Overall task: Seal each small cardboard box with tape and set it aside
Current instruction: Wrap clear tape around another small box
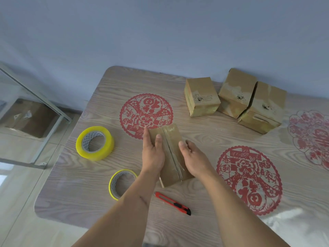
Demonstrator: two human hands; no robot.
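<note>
Currently the box [173, 139], taped along its top seam, rests on the table [106, 97] near the front middle, gripped at either side by the left hand [153, 154] and right hand [194, 157], thumbs on top, with three more boxes [202, 97] well apart at the back right.

1 held box [171, 139] + 3 back-row boxes [201, 97] [235, 93] [265, 107] = 4 small cardboard ones. 2 yellow tape rolls [97, 155] [113, 184]. 1 red utility knife [172, 203]. 3 red paper-cuts [146, 115] [249, 180] [311, 136]. 1 larger carton [28, 118], far left. 2 hands: left hand [153, 152], right hand [194, 157].
</note>
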